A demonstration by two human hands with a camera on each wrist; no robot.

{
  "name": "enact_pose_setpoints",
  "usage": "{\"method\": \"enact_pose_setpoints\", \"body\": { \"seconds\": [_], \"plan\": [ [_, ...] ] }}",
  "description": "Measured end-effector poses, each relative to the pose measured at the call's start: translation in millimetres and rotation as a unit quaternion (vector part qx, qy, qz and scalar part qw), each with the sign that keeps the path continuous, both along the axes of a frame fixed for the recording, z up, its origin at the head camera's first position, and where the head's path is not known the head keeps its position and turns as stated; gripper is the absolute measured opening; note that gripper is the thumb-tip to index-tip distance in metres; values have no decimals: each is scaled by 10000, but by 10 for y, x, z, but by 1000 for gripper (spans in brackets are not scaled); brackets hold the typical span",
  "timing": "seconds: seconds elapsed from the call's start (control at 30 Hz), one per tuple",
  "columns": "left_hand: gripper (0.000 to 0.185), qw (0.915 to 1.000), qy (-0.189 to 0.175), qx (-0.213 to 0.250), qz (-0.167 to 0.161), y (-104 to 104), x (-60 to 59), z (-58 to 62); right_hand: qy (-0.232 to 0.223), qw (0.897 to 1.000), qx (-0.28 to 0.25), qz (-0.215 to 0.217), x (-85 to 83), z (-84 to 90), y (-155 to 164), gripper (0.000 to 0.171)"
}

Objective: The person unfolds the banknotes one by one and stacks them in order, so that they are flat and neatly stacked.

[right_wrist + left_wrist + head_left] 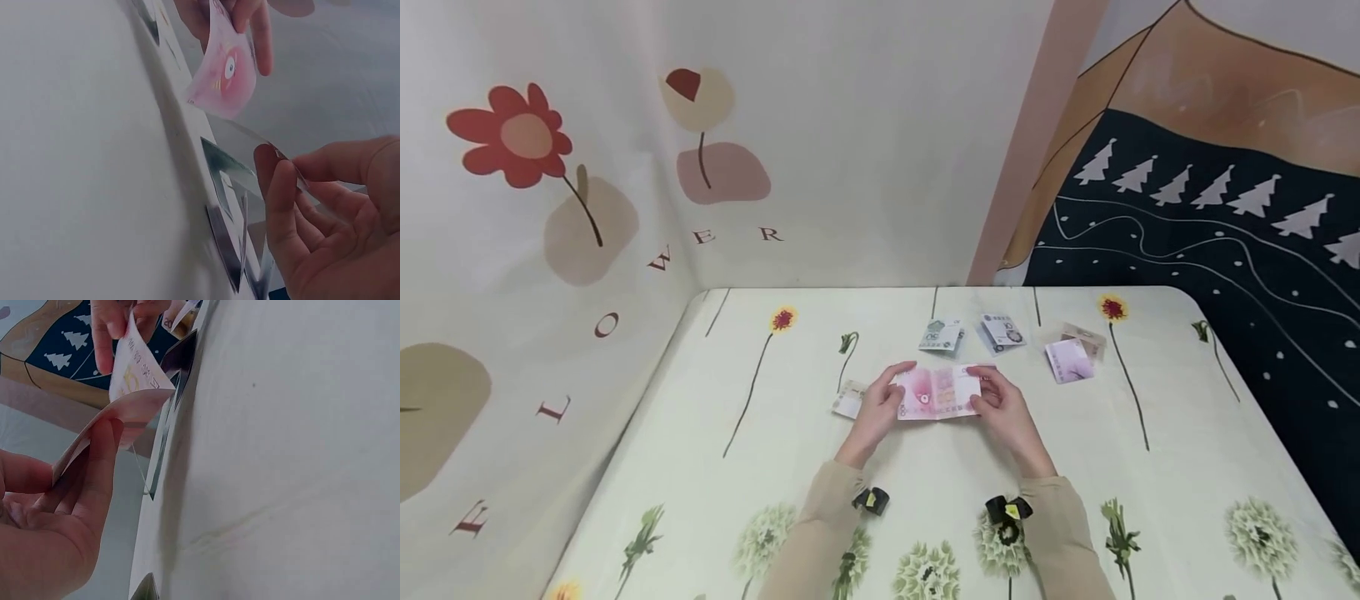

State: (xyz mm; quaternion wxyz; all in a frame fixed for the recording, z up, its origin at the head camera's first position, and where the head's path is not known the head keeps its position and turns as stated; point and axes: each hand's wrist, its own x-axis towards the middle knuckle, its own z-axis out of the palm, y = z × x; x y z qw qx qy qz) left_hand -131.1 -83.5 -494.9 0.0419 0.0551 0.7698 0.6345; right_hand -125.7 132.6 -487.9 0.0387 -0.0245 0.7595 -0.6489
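Hands, left (875,410) and right (1004,408), pinch opposite ends of pink banknote (937,392), palms facing inward.

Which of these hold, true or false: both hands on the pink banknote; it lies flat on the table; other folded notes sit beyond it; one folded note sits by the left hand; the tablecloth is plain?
1. Both hands hold the pink banknote. True: the left hand and right hand each pinch one end.
2. The pink banknote lies flat on the table. False: the wrist views show it bent and lifted.
3. Other folded notes lie beyond it. True: a green note, a grey note and a purple note.
4. A folded note lies beside the left hand. True: a pale note.
5. The tablecloth is plain. False: it is printed with flowers.
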Motion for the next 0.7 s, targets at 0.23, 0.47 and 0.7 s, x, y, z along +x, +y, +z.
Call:
{"method": "enact_pose_setpoints", "body": {
  "seconds": [0.23, 0.47, 0.7],
  "plan": [
    [33, 9995, -234, 187, -63, -24, -2, -1, -220, 9990, 95, 372, -20, 22, 109, 44],
    [32, 9973, -546, 456, -174, -53, -7, -54, -318, 9967, 37, 748, -9, 8, 205, 44],
    [32, 9939, -883, 572, -346, -102, -14, -65, -392, 9940, -15, 1022, -32, -36, 279, 43]
  ]
}}
